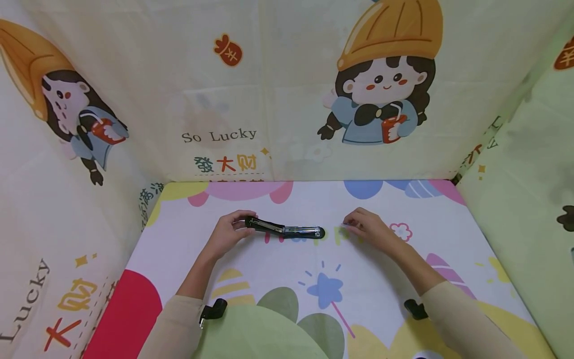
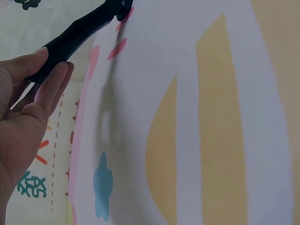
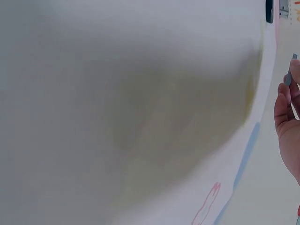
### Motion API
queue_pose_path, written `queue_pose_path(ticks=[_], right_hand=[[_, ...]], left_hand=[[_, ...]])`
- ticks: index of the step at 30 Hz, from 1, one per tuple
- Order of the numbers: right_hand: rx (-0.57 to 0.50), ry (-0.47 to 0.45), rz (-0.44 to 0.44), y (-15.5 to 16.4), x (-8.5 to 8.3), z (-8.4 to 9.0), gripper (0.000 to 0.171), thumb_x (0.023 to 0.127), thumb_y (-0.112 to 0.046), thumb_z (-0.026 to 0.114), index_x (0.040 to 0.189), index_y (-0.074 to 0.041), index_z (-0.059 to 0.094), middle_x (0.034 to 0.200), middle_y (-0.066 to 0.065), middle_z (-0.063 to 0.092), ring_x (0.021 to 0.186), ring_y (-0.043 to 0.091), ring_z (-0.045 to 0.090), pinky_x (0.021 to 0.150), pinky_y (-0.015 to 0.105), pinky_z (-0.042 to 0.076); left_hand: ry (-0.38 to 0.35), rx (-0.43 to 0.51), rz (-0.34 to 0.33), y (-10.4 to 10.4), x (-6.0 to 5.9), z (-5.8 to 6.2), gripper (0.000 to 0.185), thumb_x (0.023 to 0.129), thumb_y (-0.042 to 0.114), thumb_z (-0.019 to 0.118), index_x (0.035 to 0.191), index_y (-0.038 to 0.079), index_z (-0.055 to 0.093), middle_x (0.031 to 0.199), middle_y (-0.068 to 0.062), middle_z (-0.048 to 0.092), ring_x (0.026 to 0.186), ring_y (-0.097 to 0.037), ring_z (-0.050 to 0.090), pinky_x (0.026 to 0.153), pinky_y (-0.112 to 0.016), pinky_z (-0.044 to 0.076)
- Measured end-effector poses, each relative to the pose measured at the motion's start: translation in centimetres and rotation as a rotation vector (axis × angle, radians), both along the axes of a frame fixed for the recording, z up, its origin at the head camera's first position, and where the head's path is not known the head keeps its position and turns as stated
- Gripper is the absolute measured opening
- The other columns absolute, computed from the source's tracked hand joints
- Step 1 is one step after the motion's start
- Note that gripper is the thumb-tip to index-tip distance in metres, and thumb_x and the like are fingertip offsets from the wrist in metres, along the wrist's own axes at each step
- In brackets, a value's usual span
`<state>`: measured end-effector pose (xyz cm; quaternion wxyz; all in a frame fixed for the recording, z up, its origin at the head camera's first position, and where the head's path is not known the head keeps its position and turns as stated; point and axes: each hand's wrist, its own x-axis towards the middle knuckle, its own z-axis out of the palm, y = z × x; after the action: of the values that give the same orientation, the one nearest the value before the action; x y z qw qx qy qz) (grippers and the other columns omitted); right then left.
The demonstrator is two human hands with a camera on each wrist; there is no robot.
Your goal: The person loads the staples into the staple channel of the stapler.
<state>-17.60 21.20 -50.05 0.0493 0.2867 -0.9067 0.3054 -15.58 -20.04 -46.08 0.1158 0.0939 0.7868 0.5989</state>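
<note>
A black stapler (image 1: 287,230) lies swung open in a long line on the patterned tablecloth (image 1: 314,269), mid-table. My left hand (image 1: 241,223) grips its left end, thumb and fingers closed round the black body (image 2: 75,35); in the left wrist view the hand (image 2: 49,65) fills the left edge. My right hand (image 1: 348,225) rests on the cloth just right of the stapler's far tip, apart from it. The right wrist view shows this hand (image 3: 288,84) pinching a small grey strip (image 3: 294,56). The stapler's tip (image 3: 269,10) shows at the top of that view.
Printed cloth walls (image 1: 287,99) close in the table at the back, left and right. Black wrist straps (image 1: 213,309) sit on both sleeves. The cloth carries coloured shapes and a blue star (image 1: 326,290) at the near side.
</note>
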Motion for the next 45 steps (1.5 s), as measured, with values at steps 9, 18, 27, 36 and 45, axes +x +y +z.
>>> queue_pose_path(ticks=[9, 18, 27, 36, 45], right_hand=[[0.017, -0.057, -0.023, -1.9, -0.6, 0.2, 0.016, 0.081, -0.014, 0.069, 0.096, -0.017, 0.065, 0.090, -0.007, 0.059, 0.082, 0.005, 0.058, 0.070, 0.025, 0.051], [0.025, -0.065, 0.001, -4.0, -0.8, 0.3, 0.016, 0.082, -0.016, 0.068, 0.097, -0.018, 0.065, 0.091, -0.007, 0.059, 0.082, 0.005, 0.057, 0.070, 0.023, 0.050], [0.064, -0.085, 0.037, -5.6, -1.0, 0.4, 0.016, 0.082, -0.017, 0.068, 0.098, -0.018, 0.065, 0.094, -0.006, 0.058, 0.086, 0.007, 0.059, 0.072, 0.023, 0.051], [0.119, -0.133, 0.071, -7.4, -1.4, 0.7, 0.017, 0.085, -0.017, 0.065, 0.101, -0.016, 0.066, 0.097, -0.005, 0.058, 0.090, 0.007, 0.059, 0.079, 0.022, 0.051], [0.158, -0.107, 0.120, -8.8, -1.8, 1.0, 0.019, 0.085, -0.019, 0.064, 0.104, -0.017, 0.066, 0.097, -0.006, 0.058, 0.086, 0.006, 0.053, 0.078, 0.022, 0.050]], left_hand=[[-0.002, 0.010, -0.012, 0.2, -0.3, -0.1, 0.044, 0.080, -0.001, 0.065, 0.123, 0.001, 0.054, 0.123, -0.016, 0.054, 0.107, -0.031, 0.057, 0.074, -0.019, 0.052], [-0.002, -0.017, -0.013, 0.1, -0.1, 0.1, 0.043, 0.080, 0.002, 0.066, 0.122, 0.003, 0.055, 0.124, -0.014, 0.055, 0.111, -0.031, 0.056, 0.075, -0.019, 0.052], [-0.008, -0.029, -0.005, -0.1, -0.1, 0.3, 0.043, 0.080, 0.000, 0.066, 0.122, 0.004, 0.055, 0.123, -0.014, 0.055, 0.110, -0.031, 0.057, 0.074, -0.020, 0.052], [-0.012, -0.041, -0.005, -0.2, -0.1, 0.2, 0.043, 0.080, 0.004, 0.068, 0.121, 0.005, 0.056, 0.123, -0.013, 0.055, 0.112, -0.032, 0.056, 0.077, -0.021, 0.052], [-0.013, -0.016, -0.019, -0.1, -0.3, 0.0, 0.044, 0.080, 0.003, 0.067, 0.122, 0.004, 0.055, 0.124, -0.014, 0.054, 0.112, -0.032, 0.056, 0.076, -0.020, 0.052]])
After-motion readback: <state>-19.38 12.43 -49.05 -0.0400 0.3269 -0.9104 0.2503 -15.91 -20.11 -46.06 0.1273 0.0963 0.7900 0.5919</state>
